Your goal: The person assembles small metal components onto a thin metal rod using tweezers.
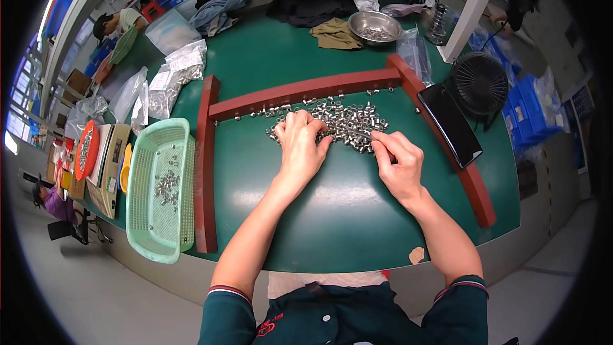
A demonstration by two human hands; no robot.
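Observation:
A loose pile of small silvery metal rings [348, 118] lies on the green tabletop [306, 217]. My left hand [299, 147] rests at the pile's left near side, its bent fingers touching the rings and its thumb standing apart; the fingertips are partly hidden. At the near right of the pile, my right hand [401, 160] is closed, thumb against forefinger. From this pinch a slim grey metal tool [361, 133] seems to point left into the rings; its exact kind is unclear.
Dark red bars [306, 92] frame the work area on three sides. Left stands a pale green basket [159, 230] with some rings. A phone [450, 124] lies on the right bar beside a black fan [479, 83]. A metal bowl [375, 19] stands at the back.

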